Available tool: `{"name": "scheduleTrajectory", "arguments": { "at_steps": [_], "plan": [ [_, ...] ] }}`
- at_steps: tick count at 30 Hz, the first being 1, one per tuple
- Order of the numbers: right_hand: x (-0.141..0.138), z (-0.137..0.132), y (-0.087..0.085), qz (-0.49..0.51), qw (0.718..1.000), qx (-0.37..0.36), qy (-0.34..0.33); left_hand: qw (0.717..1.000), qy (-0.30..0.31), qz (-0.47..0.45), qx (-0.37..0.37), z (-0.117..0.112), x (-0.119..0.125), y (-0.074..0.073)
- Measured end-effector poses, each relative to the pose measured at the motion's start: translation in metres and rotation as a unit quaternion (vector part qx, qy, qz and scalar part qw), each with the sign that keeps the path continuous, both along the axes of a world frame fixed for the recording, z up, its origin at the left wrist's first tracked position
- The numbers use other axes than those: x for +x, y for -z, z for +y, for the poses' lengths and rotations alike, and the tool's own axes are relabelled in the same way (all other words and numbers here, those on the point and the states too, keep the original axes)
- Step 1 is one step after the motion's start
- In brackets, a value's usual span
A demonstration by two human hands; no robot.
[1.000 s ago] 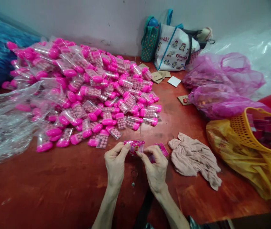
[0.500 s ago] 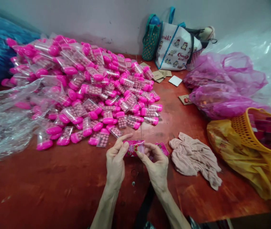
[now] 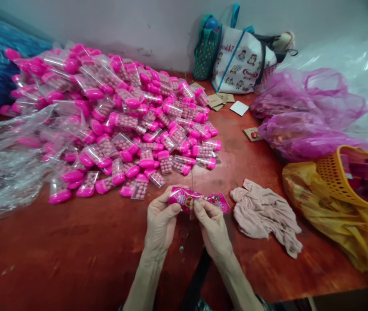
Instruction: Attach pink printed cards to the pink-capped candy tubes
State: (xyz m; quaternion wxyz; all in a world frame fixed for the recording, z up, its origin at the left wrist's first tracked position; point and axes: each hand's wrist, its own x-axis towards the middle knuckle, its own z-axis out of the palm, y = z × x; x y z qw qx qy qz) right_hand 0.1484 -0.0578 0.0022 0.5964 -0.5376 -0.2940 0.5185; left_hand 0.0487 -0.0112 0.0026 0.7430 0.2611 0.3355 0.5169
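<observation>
Close to the front of the pile, a shiny pink printed plastic label (image 3: 184, 198) is stretched between my two hands. My left hand (image 3: 161, 221) grips its left end, thumb in front and fingers behind. At its right end, my right hand (image 3: 214, 224) pinches with thumb and fingertips. More pink printed film (image 3: 221, 202) shows just beyond the right fingers; I cannot tell whether it is a separate piece. Past my hands lie many clear containers (image 3: 140, 188) with pink caps and small pink balls inside, heaped on the red-brown table (image 3: 73, 255).
A crumpled pale cloth (image 3: 264, 211) lies right of my hands. Farther right, a yellow basket (image 3: 329, 172) holds dark pink pieces, with pink plastic bags (image 3: 307, 129) behind. Clear plastic sheeting (image 3: 11, 168) covers the left side. A white bag (image 3: 235, 60) stands by the wall.
My left thumb has moved down to the label's lower left part, showing more of its print. My right thumb and fingertips have closed more tightly on its right end.
</observation>
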Motion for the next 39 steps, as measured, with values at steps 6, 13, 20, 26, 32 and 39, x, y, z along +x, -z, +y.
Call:
{"name": "scheduleTrajectory", "arguments": {
  "at_steps": [6, 13, 20, 26, 32, 39],
  "plan": [
    [0.002, 0.002, -0.002, -0.27, 0.961, 0.062, 0.02, 0.971, -0.037, 0.213, 0.106, -0.001, -0.001, 0.001],
    [0.009, 0.001, -0.001, -0.274, 0.956, 0.081, 0.064, 0.955, -0.073, 0.232, 0.172, -0.005, -0.001, -0.002],
    [-0.004, 0.005, -0.009, -0.339, 0.933, 0.107, 0.047, 0.984, -0.086, 0.143, 0.059, -0.002, -0.004, -0.006],
    [-0.006, 0.019, -0.013, -0.292, 0.944, 0.148, -0.034, 0.977, -0.19, 0.073, -0.057, 0.011, -0.022, -0.006],
    [-0.021, 0.054, -0.001, -0.284, 0.956, 0.062, 0.046, 0.957, -0.265, 0.016, -0.117, 0.022, -0.054, 0.0],
    [-0.056, 0.079, 0.023, -0.483, 0.874, 0.046, 0.008, 0.959, -0.263, 0.008, -0.109, 0.02, -0.056, 0.0]
  ]
}}
